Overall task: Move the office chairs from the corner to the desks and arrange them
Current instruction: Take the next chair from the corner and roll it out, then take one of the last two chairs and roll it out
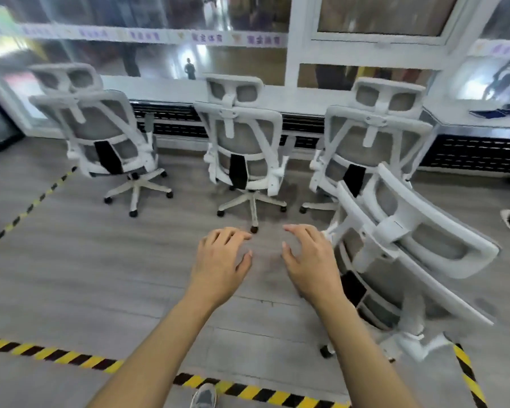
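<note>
Both bare hands reach forward over the grey floor (71,275), palms down, holding nothing. The left hand (221,260) has its grip wide, fingers spread and slightly curled, thumb pointing toward 3 o'clock. The right hand (309,260) mirrors it with a wide, empty grip, thumb toward 9 o'clock; its outer edge lies just beside the frame of the nearest office chair (409,254), but contact cannot be told.

That nearest office chair, white-framed with grey mesh, stands at about 3 o'clock from the hands, its back and headrest appearing tilted toward the right of the view, one castor near the striped floor tape (56,356).

Three more white mesh chairs are lined up along the long white worktop (165,86) under the glass wall, backs toward the camera. The left chair (100,134) sits at 10 o'clock, the middle chair (242,142) at 12 o'clock, and the right chair (371,136) at 1 o'clock, partly covered by the nearest chair. The three are well apart from each other, each drawn close to the worktop's edge.

A dark flat object (495,112), too blurred to name, lies on the worktop at 2 o'clock. A grey shoe (203,396) shows at 6 o'clock, by the tape.
</note>
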`<state>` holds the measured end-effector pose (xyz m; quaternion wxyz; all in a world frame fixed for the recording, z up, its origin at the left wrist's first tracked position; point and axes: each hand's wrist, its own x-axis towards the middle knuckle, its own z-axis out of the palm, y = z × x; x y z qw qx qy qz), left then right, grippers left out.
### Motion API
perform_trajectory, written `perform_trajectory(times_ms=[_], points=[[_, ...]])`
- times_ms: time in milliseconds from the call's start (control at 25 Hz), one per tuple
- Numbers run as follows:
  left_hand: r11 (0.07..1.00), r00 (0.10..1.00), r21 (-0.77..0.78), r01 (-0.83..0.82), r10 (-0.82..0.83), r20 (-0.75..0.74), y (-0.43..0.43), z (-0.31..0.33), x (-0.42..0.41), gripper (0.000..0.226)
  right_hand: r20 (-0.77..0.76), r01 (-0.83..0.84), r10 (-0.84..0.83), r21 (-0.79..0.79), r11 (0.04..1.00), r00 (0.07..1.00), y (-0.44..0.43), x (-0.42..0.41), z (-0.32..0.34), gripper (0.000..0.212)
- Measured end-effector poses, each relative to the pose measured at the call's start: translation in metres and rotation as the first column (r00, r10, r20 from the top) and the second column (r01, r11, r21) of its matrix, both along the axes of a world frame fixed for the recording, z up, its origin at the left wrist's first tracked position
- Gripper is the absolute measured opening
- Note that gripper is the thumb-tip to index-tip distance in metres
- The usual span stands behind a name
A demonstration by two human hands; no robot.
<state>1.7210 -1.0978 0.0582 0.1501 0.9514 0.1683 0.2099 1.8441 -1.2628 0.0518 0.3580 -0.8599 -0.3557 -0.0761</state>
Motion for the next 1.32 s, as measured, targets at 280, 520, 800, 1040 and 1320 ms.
perform_trajectory(times_ms=[280, 520, 800, 1040, 1320], points=[[0.884, 0.884, 0.004, -0.468, 0.468, -0.014, 0.106, 0.014, -0.201, 0.038, 0.033, -0.48, 0.482, -0.057, 0.875, 0.875, 0.174, -0.142, 0.021, 0.043], [0.663, 0.663, 0.0, -0.749, 0.749, -0.002, 0.189, 0.024, -0.418, 0.044, 0.032, -0.729, 0.731, -0.05, 0.682, 0.682, 0.319, -0.34, 0.026, 0.044], [0.378, 0.38, 0.056, -0.924, 0.925, 0.022, 0.259, 0.029, -0.668, 0.043, 0.065, -0.907, 0.906, -0.014, 0.42, 0.418, 0.459, -0.596, 0.026, 0.043], [0.092, 0.08, 0.136, -0.986, 0.993, -0.09, 0.313, 0.019, -0.831, 0.045, 0.132, -0.952, 0.97, -0.203, 0.229, 0.206, 0.565, -0.767, 0.014, 0.049], [-0.147, -0.169, 0.164, -0.975, 0.977, -0.128, 0.41, 0.019, -0.993, 0.043, 0.061, -0.97, 0.998, -0.241, -0.016, -0.032, 0.706, -0.957, -0.002, 0.053]])
